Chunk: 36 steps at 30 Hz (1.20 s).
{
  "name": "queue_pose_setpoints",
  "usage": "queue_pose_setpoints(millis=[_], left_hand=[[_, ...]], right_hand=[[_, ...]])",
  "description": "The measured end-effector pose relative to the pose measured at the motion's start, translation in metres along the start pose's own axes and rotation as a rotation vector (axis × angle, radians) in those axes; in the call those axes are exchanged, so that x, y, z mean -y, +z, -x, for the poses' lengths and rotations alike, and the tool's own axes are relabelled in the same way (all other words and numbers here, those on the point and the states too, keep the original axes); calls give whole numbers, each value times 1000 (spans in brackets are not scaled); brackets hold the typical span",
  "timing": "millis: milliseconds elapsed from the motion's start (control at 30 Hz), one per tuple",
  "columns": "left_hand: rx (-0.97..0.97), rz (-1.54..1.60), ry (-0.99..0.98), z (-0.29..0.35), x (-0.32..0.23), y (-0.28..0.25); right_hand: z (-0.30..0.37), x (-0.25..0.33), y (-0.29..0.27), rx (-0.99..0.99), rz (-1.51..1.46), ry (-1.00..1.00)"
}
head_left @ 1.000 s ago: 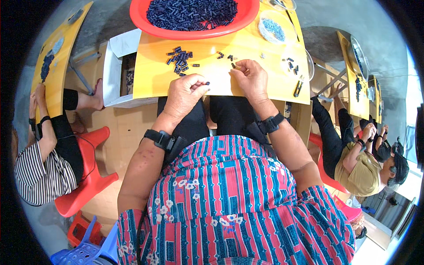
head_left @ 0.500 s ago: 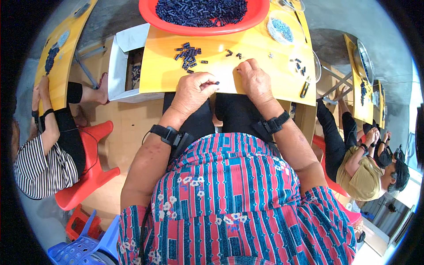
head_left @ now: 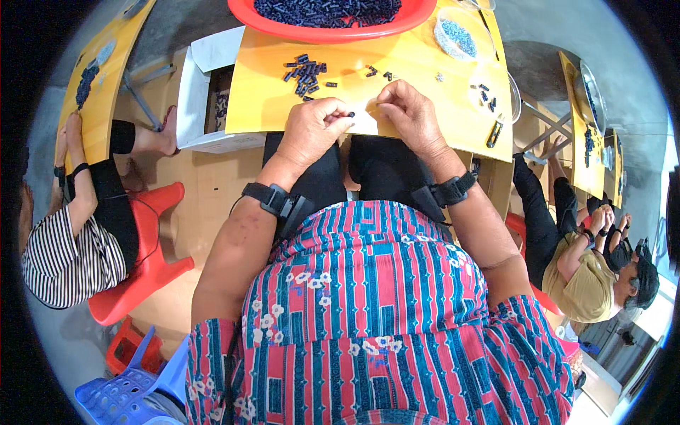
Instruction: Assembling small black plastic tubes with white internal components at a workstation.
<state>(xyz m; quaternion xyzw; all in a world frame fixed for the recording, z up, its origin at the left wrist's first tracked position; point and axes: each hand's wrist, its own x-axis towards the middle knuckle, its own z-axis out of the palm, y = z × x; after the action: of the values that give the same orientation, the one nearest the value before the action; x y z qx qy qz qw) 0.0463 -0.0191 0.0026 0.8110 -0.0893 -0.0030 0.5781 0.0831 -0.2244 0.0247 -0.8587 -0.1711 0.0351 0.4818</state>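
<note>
My left hand [head_left: 312, 131] is closed at the table's near edge, thumb and forefinger pinching a small black cylindrical piece [head_left: 351, 114]. A short gap to the right, my right hand [head_left: 411, 119] is closed in a pinch with its fingertips turned toward that piece. Whatever lies between those fingertips is too small to make out. Beyond my left hand, a loose pile of black cylindrical pieces [head_left: 306, 75] rests on the yellow table [head_left: 262, 106]. A few more short black pieces [head_left: 372, 71] lie just past my right hand.
At the far edge sits a red basin [head_left: 340, 34] full of dark pieces. A clear bowl [head_left: 457, 39] holds small blue bits. Dark-handled snippers [head_left: 494, 134] lie at the right edge, near scattered black pieces [head_left: 484, 92]. An open white box [head_left: 205, 134] stands left; people work at both sides.
My right hand has come nearer the left, its fingertips now closer to the held piece. My left hand keeps its pinch. The whole view has shifted slightly, the table sitting higher in the picture.
</note>
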Motion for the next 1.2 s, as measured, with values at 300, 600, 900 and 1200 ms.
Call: queue_pose_setpoints(millis=[300,600,900,1200], left_hand=[[20,-33,-20,1,-2,-3],[48,-14,-20,2,-8,-7],[8,13,19,1,-6,-4],[7,11,41,2,-7,-6]], right_hand=[[-4,8,12,187,-670,178],[-5,6,18,193,-720,266],[-5,5,20,182,-695,259],[-3,7,21,166,-709,252]])
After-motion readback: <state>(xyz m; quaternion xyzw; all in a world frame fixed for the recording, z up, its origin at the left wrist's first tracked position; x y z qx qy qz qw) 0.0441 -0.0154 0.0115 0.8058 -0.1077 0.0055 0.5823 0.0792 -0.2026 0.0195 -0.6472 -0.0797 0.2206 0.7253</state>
